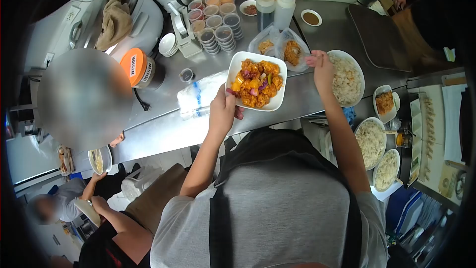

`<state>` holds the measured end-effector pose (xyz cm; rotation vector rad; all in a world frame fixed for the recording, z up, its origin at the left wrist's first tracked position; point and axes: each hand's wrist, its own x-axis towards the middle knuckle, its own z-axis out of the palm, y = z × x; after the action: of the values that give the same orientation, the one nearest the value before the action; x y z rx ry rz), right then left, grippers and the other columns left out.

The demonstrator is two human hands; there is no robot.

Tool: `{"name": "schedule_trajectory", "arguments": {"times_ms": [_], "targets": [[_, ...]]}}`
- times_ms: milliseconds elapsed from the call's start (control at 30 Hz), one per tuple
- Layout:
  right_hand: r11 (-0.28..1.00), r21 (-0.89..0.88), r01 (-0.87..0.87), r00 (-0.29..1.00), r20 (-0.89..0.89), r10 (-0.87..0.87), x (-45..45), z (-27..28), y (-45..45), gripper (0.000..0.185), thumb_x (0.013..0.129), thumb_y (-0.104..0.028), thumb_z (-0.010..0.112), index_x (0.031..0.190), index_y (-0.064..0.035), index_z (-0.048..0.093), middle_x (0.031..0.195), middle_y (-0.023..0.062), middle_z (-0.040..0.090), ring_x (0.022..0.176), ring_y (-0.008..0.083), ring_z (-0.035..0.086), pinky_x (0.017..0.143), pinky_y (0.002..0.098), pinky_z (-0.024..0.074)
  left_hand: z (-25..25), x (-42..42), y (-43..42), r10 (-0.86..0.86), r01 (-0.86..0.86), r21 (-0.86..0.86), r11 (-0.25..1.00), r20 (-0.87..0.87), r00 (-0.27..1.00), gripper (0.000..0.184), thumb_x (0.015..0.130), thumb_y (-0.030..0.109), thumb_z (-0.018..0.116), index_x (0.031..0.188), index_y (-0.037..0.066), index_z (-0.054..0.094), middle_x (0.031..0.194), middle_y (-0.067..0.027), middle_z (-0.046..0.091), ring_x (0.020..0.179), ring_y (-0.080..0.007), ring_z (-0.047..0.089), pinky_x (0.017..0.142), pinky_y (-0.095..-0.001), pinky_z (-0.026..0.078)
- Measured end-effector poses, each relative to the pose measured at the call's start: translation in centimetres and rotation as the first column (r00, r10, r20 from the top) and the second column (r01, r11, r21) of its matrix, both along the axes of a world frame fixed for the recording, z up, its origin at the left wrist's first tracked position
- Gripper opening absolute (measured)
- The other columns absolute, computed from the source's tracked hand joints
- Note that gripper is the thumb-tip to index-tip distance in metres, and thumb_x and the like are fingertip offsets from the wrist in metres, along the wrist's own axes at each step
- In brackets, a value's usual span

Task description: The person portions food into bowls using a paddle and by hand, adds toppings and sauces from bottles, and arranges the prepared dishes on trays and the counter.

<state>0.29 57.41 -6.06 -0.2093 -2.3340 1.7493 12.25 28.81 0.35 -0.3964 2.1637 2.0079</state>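
A white square bowl (281, 92) of glazed orange chunks with bits of purple onion is in my left hand (224, 108), which grips its lower left rim over the steel counter. My right hand (322, 64) is at the right edge of a clear plastic bag (299, 44), its fingers pinched together; whether they hold the bag's edge is too small to tell. Inside the bag lie brown fried pieces (291, 53) and a paler portion. Just right of my right hand sits an oval plate of rice (347, 80).
Stacked sauce cups (213, 22), squeeze bottles (284, 12) and a hoisin tub (139, 67) line the counter's back. A dark tray (379, 37) lies at right, above more rice plates (371, 141). People stand at lower left; another person's hand shows at upper right.
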Motion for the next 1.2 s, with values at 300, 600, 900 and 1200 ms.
{"name": "schedule_trajectory", "arguments": {"times_ms": [300,600,900,1200], "targets": [[0.966,-0.25,-0.061,0.997,-0.062,0.047,4.0,6.3,0.2,0.03,0.101,-0.019,0.035,0.104,0.0044,0.053,0.086,0.0144,0.066,0.078,0.0165,0.062,0.071,0.0289,0.0505,-1.0,-0.8,0.3,0.032,-0.032,0.007,0.999,0.007,0.999,0.038,0.09,0.01,0.035,0.124,-0.006,0.045,0.065,-0.0111,0.06,0.049,-0.0145,0.057,0.045,-0.0272,0.049],[0.987,-0.077,-0.142,0.966,-0.227,0.122,9.1,8.9,-2.6,0.023,0.099,-0.012,0.036,0.106,0.0038,0.051,0.092,0.0154,0.065,0.082,0.0213,0.063,0.079,0.0326,0.0511,-0.6,-2.1,1.6,-0.043,0.043,0.046,0.998,-0.01,0.999,0.035,0.09,0.013,0.037,0.118,-0.007,0.047,0.066,-0.0106,0.058,0.048,-0.0149,0.056,0.046,-0.0276,0.049],[0.428,-0.884,0.189,0.914,-0.002,-0.406,12.6,7.6,12.8,0.032,0.096,-0.027,0.049,0.112,0.0012,0.05,0.101,0.0174,0.063,0.091,0.023,0.061,0.088,0.035,0.0474,-3.8,0.7,1.9,-0.142,0.143,0.037,0.989,-0.016,0.99,0.04,0.097,0.025,0.034,0.126,-0.003,0.039,0.086,-0.0146,0.058,0.059,-0.0187,0.06,0.047,-0.0307,0.053],[0.431,0.017,0.902,0.411,-0.338,-0.847,18.8,4.9,43.4,0.03,0.098,-0.023,0.038,0.101,-0.0005,0.058,0.085,0.014,0.069,0.074,0.0205,0.066,0.069,0.0328,0.0515,-7.3,6.6,4.9,0.018,-0.016,-0.041,0.999,0.044,0.999,0.031,0.094,0.019,0.031,0.114,-0.003,0.041,0.069,-0.0141,0.058,0.048,-0.0209,0.058,0.045,-0.0312,0.052]]}}
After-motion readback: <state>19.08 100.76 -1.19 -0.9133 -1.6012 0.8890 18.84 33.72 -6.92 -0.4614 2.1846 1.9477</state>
